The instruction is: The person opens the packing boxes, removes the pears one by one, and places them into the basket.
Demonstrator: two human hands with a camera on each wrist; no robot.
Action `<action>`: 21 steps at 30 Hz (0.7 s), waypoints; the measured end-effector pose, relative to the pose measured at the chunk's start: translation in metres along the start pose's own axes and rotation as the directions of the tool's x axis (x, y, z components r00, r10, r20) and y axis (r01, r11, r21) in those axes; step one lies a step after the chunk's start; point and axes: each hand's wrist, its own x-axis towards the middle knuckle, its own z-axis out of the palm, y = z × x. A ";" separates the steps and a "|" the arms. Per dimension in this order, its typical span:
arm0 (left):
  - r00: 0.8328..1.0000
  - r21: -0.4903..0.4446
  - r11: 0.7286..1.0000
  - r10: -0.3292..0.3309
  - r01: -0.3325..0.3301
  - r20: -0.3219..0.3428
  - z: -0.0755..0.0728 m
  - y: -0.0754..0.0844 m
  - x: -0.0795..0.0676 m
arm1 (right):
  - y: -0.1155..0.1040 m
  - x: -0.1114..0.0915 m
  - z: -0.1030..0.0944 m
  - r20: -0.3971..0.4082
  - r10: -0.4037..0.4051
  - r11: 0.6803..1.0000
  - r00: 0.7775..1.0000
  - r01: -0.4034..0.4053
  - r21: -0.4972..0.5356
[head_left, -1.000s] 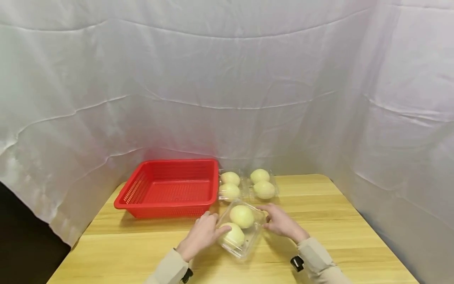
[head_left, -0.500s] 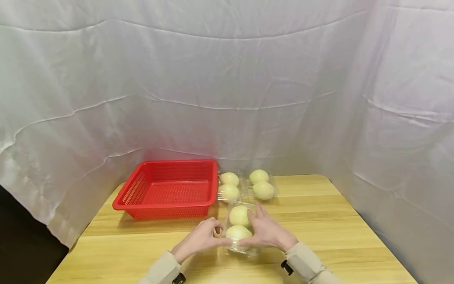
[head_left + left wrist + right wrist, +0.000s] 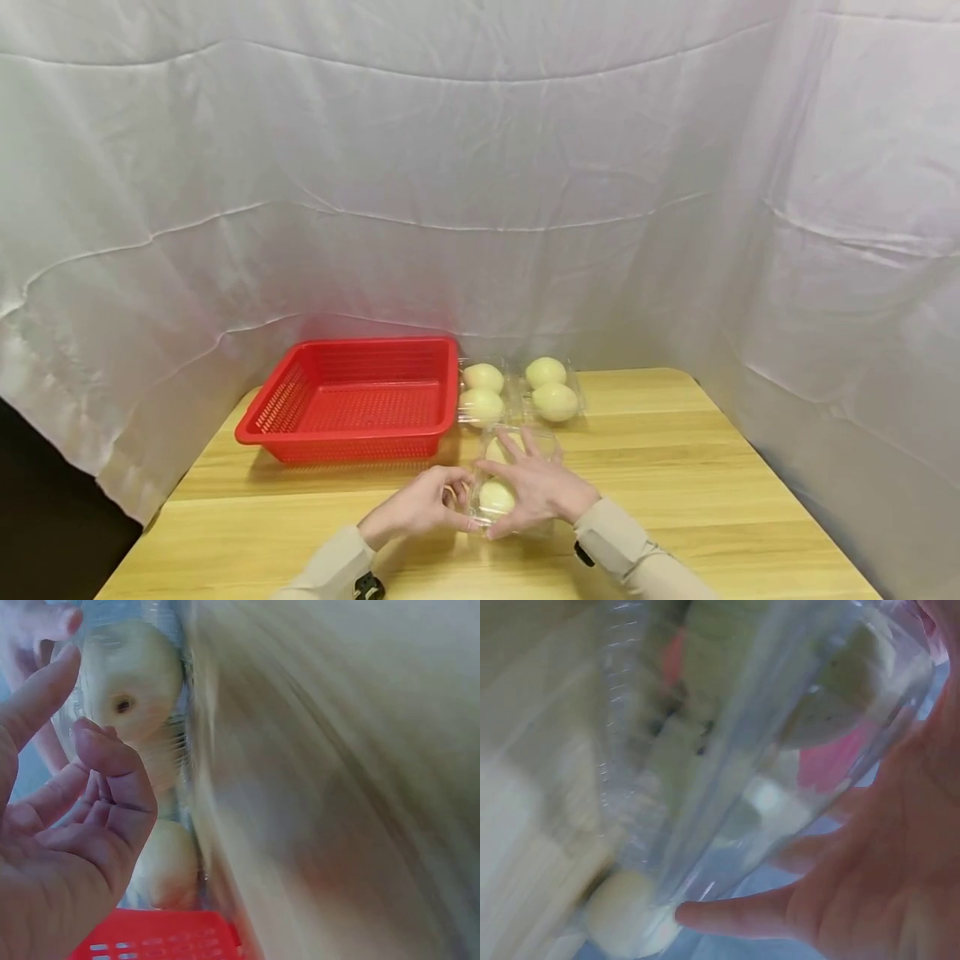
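Note:
A clear plastic clamshell box with two pale yellow, round fruits stands on the table in front of me. Spread across its lid, my right hand rests on top with fingers extended, partly covering the fruits. In the right wrist view the right hand's fingers lie along the clear plastic. My left hand is at the box's near left side, fingers curled and thumb at the corner, holding its edge. The left wrist view shows the left thumb and forefinger close together in front of a fruit.
A red plastic basket with perforated sides stands at the back left. Right of it are two more clear boxes holding pale yellow fruits, one left and one right. Pale cloth hangs behind the wooden table.
The tilted box has been straightened and lies flatter. My right hand moved from its right edge onto the lid and spread out. My left hand went from its side to the near left corner.

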 end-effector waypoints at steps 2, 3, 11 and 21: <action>1.000 -0.068 0.998 -0.002 0.003 0.015 0.001 -0.001 -0.001 | -0.003 0.002 -0.001 0.020 0.020 1.000 1.000 -0.020 0.002; 1.000 -0.101 0.995 -0.005 0.007 0.024 0.001 -0.002 -0.001 | -0.005 0.002 -0.001 0.025 0.029 1.000 0.999 -0.029 0.003; 0.991 -0.316 0.946 -0.024 0.065 0.134 -0.006 -0.003 0.000 | -0.006 0.005 -0.003 -0.001 0.031 0.999 1.000 -0.031 -0.032; 0.980 -0.423 0.902 -0.004 0.090 0.199 -0.006 -0.006 -0.001 | -0.004 0.004 0.002 -0.013 0.034 0.998 0.999 -0.035 -0.048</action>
